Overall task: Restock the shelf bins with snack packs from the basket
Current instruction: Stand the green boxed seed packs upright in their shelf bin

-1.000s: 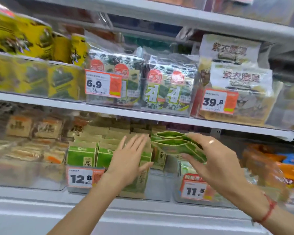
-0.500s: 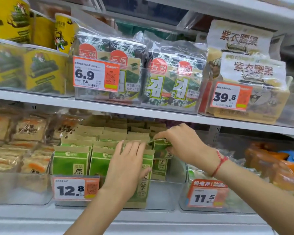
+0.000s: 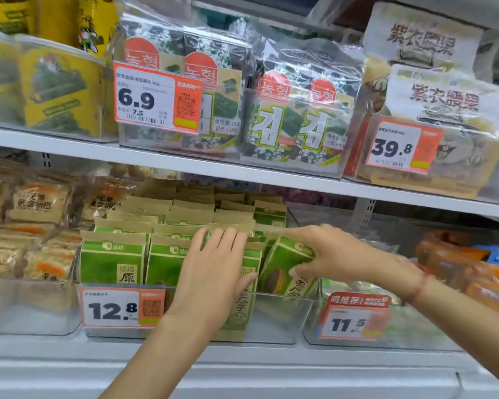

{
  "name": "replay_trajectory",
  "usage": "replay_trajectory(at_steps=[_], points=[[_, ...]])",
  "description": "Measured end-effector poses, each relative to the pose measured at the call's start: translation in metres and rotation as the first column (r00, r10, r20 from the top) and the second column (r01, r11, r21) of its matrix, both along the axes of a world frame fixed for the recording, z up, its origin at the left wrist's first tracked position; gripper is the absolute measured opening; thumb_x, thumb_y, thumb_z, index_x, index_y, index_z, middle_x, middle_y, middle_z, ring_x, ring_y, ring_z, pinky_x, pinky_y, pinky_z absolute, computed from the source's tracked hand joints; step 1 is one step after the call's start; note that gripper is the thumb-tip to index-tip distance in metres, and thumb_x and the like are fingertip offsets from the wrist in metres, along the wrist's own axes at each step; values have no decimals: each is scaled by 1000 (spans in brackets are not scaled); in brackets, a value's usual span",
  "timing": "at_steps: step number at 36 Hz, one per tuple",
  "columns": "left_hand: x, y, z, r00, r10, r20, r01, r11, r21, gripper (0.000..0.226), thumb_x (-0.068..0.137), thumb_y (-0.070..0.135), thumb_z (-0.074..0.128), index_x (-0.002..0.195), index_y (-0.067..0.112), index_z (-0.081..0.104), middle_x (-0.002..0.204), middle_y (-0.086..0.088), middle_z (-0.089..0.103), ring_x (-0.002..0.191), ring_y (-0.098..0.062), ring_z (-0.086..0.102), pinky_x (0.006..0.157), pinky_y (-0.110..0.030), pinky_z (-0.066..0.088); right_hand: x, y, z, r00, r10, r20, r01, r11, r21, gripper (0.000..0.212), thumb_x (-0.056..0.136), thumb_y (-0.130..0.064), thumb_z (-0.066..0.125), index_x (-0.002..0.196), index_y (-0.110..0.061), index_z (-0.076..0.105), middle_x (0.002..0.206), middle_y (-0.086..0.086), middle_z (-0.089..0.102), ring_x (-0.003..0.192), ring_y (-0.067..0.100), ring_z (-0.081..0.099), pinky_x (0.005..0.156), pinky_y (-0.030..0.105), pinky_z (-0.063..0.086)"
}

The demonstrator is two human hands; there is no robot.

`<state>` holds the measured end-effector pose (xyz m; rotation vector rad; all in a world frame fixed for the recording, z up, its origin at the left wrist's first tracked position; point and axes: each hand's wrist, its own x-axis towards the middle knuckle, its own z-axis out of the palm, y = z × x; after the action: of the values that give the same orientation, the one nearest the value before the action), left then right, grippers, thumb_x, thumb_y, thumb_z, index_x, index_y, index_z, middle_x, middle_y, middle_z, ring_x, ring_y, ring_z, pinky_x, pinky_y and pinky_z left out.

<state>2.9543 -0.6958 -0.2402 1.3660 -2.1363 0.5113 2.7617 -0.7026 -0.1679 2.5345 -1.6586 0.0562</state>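
Pressing flat left hand (image 3: 213, 272), fingers straight, against upright kraft-topped green packs (image 3: 113, 260) filling clear plastic bin (image 3: 285, 321). Pinching tilted glossy pack (image 3: 283, 266) with right hand (image 3: 329, 254) at bin's right end.

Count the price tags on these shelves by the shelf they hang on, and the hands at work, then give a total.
Upper shelf price tags: 2, the 6.9 tag and the 39.8 tag
Lower shelf price tags: 2, the 12.8 tag and the 11.5 tag
Hands: 2, left hand and right hand
Total: 6
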Motion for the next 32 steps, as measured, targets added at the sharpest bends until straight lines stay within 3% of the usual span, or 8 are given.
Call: replay_trajectory(at_steps=[2, 5, 11, 17, 21, 26, 29, 32], points=[[0, 0, 1, 1000, 23, 13, -23, 1000, 4, 61, 85, 59, 52, 132, 19, 48, 118, 5, 55, 113, -18, 51, 107, -39, 31, 11, -25, -5, 992, -35, -119, 42, 998, 54, 70, 82, -36, 71, 142, -35, 35, 117, -5, 59, 100, 18, 55, 72, 30, 41], [1, -4, -2, 999, 29, -14, -30, 999, -33, 60, 74, 59, 65, 117, 18, 60, 100, 5, 61, 96, -18, 59, 96, -40, 44, 23, -51, -10, 970, -167, -174, 172, 985, 14, 62, 80, -35, 73, 131, -15, 44, 124, 6, 56, 111, 25, 54, 80, 33, 42], [2, -6, -10, 999, 36, 5, -35, 995, -92, 69, 63, 62, 73, 114, 16, 63, 93, 5, 62, 88, -18, 62, 89, -41, 50, 33, -64, -24, 944, -240, -227, 232, 971, -64, 97, 72, -32, 80, 144, -9, 20, 132, 13, 50, 121, 32, 49, 96, 40, 43], [6, -6, -10, 1000, -3, 6, 4, 996, -92, 75, 58, 67, 72, 114, 19, 62, 94, 8, 62, 89, -15, 62, 90, -38, 50, 29, -77, -39, 940, -284, -187, 209, 916, -342, 74, 76, -33, 75, 132, -8, 35, 126, 12, 54, 119, 30, 49, 101, 38, 35], [6, -2, -6, 1000, -20, 11, 20, 1000, -21, 72, 72, 66, 63, 127, 21, 52, 110, 8, 58, 104, -15, 55, 102, -38, 40, 34, -85, -40, 943, -297, -153, 234, 914, -332, 71, 79, -32, 71, 135, -6, 34, 132, 13, 50, 124, 31, 43, 103, 41, 33], [2, 4, -4, 1000, 15, 6, -16, 1000, 22, 77, 80, 65, 55, 141, 21, 36, 131, 7, 49, 124, -16, 44, 112, -38, 24, 25, -71, -26, 930, -273, -245, 215, 947, -237, 100, 72, -50, 75, 144, -9, 19, 140, 13, 41, 130, 30, 38, 107, 46, 28], [0, 11, -5, 998, 61, 26, -61, 998, 21, 81, 79, 58, 62, 143, 16, 37, 143, 1, 45, 135, -18, 38, 116, -42, 17, 20, -40, -23, 972, -198, -127, 159, 949, -271, 97, 74, -51, 72, 146, -12, 19, 143, 12, 37, 133, 30, 33, 110, 46, 25], [-5, 28, -13, 998, 12, -65, -15, 999, -49, 71, 77, 39, 72, 138, 14, 45, 140, -1, 48, 132, -20, 42, 116, -43, 21, 7, 10, -25, 997, -63, 49, 75, 941, -330, 80, 83, -44, 66, 147, -19, 25, 143, 4, 39, 133, 24, 34, 110, 37, 25]])
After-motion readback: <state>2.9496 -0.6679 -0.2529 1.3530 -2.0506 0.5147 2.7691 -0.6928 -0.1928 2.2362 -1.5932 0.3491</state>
